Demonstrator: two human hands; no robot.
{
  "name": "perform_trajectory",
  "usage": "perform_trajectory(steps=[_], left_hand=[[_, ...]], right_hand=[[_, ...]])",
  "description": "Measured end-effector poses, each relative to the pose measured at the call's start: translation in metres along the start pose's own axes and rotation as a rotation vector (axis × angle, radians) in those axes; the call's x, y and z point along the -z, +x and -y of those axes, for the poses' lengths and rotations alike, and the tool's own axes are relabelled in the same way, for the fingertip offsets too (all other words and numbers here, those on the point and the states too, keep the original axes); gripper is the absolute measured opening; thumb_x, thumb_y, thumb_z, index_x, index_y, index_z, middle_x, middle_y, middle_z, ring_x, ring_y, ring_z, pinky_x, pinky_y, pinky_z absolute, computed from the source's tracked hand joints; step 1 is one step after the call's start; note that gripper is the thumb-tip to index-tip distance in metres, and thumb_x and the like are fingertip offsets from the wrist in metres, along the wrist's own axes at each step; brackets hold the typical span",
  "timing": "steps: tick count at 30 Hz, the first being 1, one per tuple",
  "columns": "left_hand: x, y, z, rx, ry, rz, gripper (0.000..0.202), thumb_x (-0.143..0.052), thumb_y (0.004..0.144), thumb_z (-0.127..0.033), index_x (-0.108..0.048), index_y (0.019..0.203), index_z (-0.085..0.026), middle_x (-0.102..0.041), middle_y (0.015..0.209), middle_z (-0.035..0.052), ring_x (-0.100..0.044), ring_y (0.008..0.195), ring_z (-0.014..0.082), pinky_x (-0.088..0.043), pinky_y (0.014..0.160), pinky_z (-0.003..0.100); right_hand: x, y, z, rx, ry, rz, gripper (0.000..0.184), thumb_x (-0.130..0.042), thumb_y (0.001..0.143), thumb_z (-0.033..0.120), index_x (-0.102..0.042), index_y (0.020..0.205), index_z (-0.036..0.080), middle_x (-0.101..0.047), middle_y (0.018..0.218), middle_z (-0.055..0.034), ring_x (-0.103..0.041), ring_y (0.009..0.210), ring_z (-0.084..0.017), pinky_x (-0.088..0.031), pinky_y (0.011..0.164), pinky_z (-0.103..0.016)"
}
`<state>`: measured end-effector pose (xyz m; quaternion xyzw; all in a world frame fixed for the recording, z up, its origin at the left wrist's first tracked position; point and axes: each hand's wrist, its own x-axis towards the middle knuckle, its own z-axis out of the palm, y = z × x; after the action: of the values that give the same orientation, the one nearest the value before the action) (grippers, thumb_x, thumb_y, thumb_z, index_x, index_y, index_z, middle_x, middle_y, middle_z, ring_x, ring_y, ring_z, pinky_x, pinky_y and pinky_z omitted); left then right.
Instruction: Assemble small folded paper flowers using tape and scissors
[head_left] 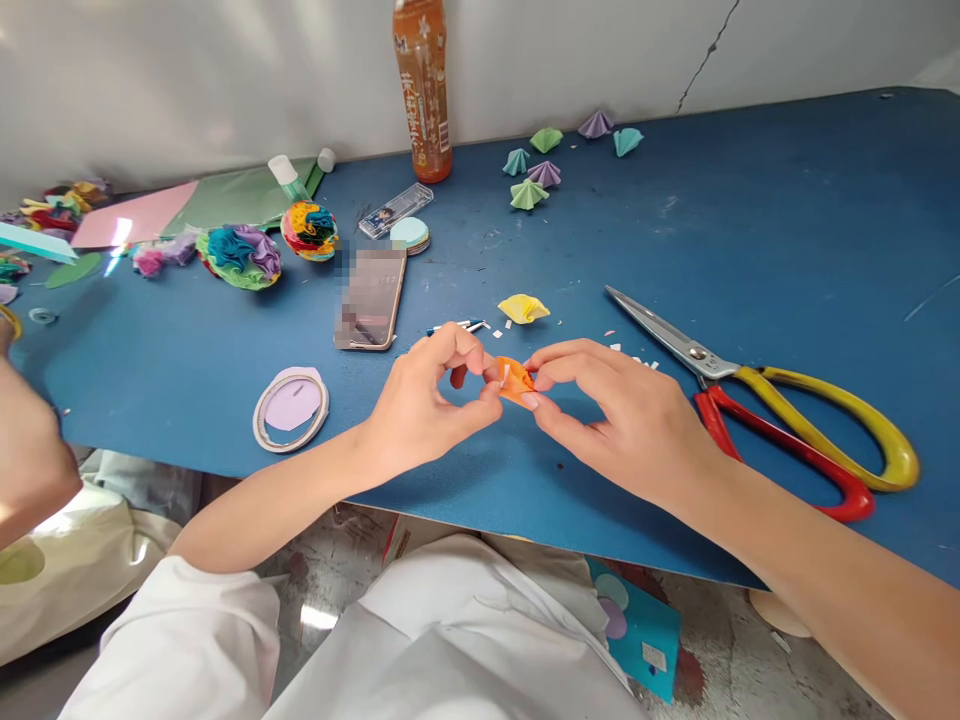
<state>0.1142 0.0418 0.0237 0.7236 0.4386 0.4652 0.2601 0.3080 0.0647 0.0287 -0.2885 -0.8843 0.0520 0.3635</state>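
A small folded piece of orange paper [516,380] is pinched between both my hands, just above the blue table. My left hand [442,395] grips its left end with thumb and fingertips, beside a small white bit on the paper. My right hand [607,410] pinches the other end, closed on the paper's right edge. Just beyond my fingers lies a folded yellow paper piece [523,308], with small white scraps around it. To the right rest large scissors [712,365] with one red and one yellow handle, blades apart.
A phone [373,300], a tape roll [260,428] and a drink bottle [425,100] stand or lie on the blue table [750,220]. Several pleated paper pieces [529,193] sit at the back. Paper pompoms [241,257] are at left, near another person's arm [30,440].
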Motion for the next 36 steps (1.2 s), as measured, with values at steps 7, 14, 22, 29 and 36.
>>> perform_trajectory(steps=[7,14,22,29,36], left_hand=[[0.003,0.003,0.003,0.007,0.02,-0.038,0.026,-0.06,0.073,-0.011,-0.037,0.08,-0.022,-0.064,0.075,-0.004,-0.046,0.062,0.0064,-0.04,0.063,0.023],[0.01,0.011,0.007,0.034,0.051,-0.133,0.024,-0.059,0.071,-0.012,-0.038,0.078,-0.021,-0.063,0.074,-0.0043,-0.043,0.06,0.0063,-0.041,0.062,0.021],[0.018,0.019,0.025,0.089,0.322,-0.047,0.017,-0.05,0.079,-0.01,-0.056,0.093,-0.018,-0.071,0.084,0.0018,-0.063,0.071,0.0117,-0.044,0.063,0.023],[0.012,0.018,0.024,0.113,0.278,-0.031,0.01,-0.057,0.082,-0.022,-0.061,0.089,-0.017,-0.069,0.081,0.0012,-0.059,0.064,0.0095,-0.045,0.059,0.021],[0.014,0.04,0.019,0.143,0.411,0.12,0.016,-0.056,0.083,-0.018,-0.062,0.097,-0.017,-0.069,0.094,0.0042,-0.063,0.081,0.0148,-0.047,0.068,0.026]], right_hand=[[0.002,0.0,-0.001,-0.04,0.029,0.014,0.007,-0.054,0.085,0.017,-0.05,0.087,0.023,-0.068,0.092,-0.0032,-0.067,0.081,-0.015,-0.05,0.062,-0.026],[0.003,0.0,-0.003,-0.104,0.064,0.03,0.008,-0.056,0.084,0.018,-0.05,0.084,0.023,-0.067,0.09,-0.0025,-0.065,0.078,-0.015,-0.05,0.06,-0.027],[0.002,0.002,-0.006,-0.163,0.059,0.035,0.006,-0.06,0.082,0.02,-0.054,0.082,0.022,-0.066,0.096,-0.005,-0.065,0.086,-0.017,-0.052,0.062,-0.028],[0.002,0.004,-0.008,-0.257,0.158,0.02,0.009,-0.059,0.082,0.023,-0.051,0.078,0.022,-0.07,0.094,-0.0039,-0.068,0.08,-0.017,-0.054,0.07,-0.031],[0.0,0.008,-0.023,-0.574,0.457,-0.023,0.019,-0.065,0.076,0.033,-0.052,0.073,0.02,-0.07,0.097,-0.0067,-0.067,0.072,-0.016,-0.056,0.063,-0.031]])
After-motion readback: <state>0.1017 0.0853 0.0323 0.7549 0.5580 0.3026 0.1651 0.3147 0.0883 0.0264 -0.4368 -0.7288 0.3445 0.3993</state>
